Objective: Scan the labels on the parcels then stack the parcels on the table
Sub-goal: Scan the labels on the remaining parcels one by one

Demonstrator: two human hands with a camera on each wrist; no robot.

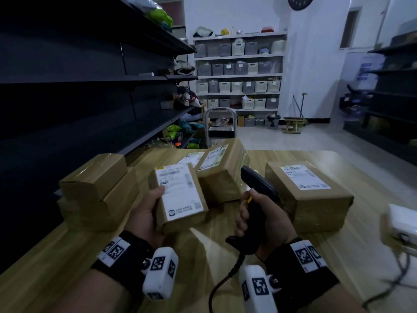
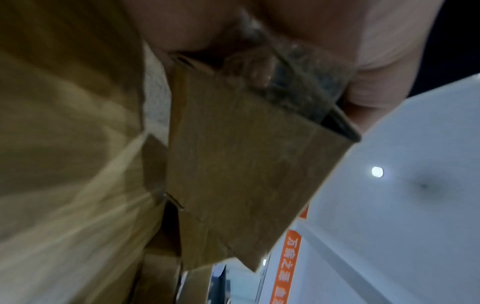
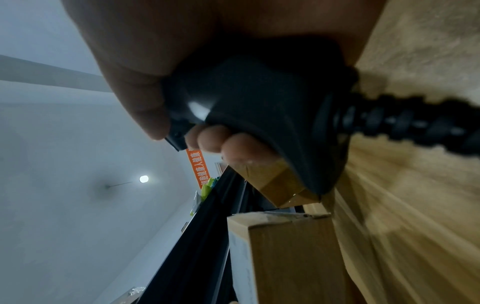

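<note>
My left hand (image 1: pixel 147 211) grips a small cardboard parcel (image 1: pixel 180 197) above the wooden table (image 1: pixel 203 251), its white label facing up. The left wrist view shows the parcel's brown underside (image 2: pixel 241 164) with a fingertip (image 2: pixel 255 72) curled on it. My right hand (image 1: pixel 257 213) holds a black barcode scanner (image 1: pixel 259 184) by its grip, head pointing away, just right of the parcel. In the right wrist view my fingers (image 3: pixel 226 144) wrap the scanner handle (image 3: pixel 259 102). A labelled parcel (image 1: pixel 221 168) lies behind, and a larger labelled one (image 1: pixel 309 190) sits at the right.
Plain brown boxes (image 1: pixel 97 188) are stacked at the table's left, beside dark shelving (image 1: pixel 90 86). The scanner's coiled cable (image 1: pixel 221 288) trails toward me. A white device (image 1: pixel 404 224) with a cord sits at the right edge. A step stool (image 1: pixel 220 127) stands beyond the table.
</note>
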